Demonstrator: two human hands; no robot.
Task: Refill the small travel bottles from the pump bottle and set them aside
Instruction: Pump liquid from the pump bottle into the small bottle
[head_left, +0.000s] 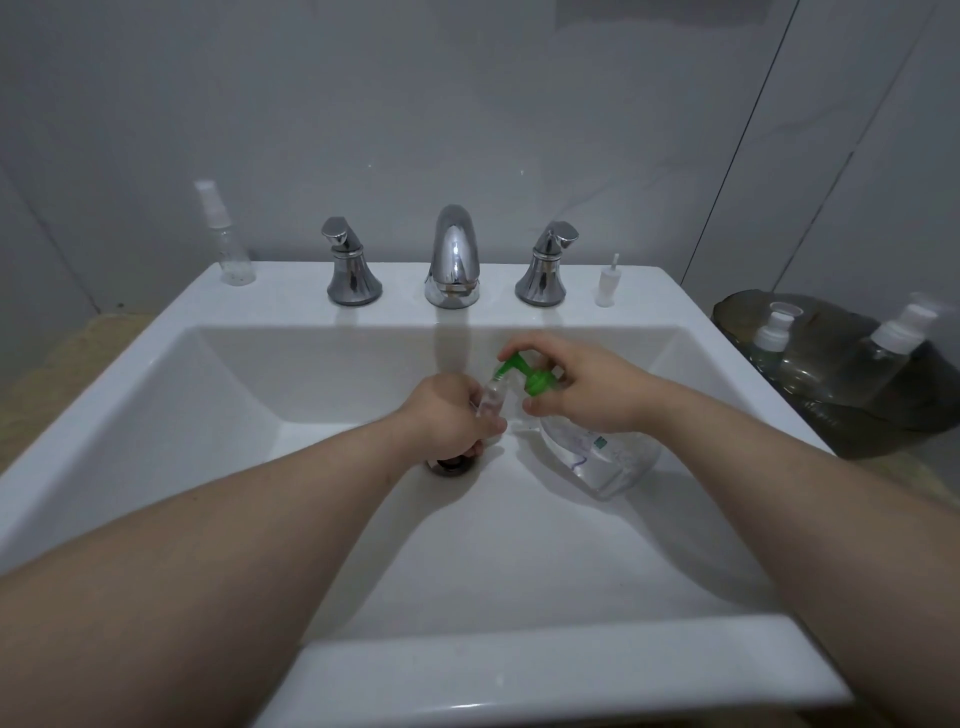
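Over the white sink basin (322, 395) my left hand (452, 413) grips a small clear travel bottle (491, 400), its open mouth tilted up under the green nozzle. My right hand (587, 387) holds the clear pump bottle (602, 452) by its neck, with the forefinger on top of the green pump head (524, 374). The pump bottle leans toward the small bottle. A white spray cap (608, 283) stands on the sink ledge right of the taps. Another clear spray bottle (228, 239) stands at the ledge's back left corner.
A chrome spout (454, 254) and two handles (349, 265) (545, 265) line the back ledge. The drain (449, 463) lies under my left hand. At the right a dark bowl (841, 415) holds two capped travel bottles (774, 338) (893, 353).
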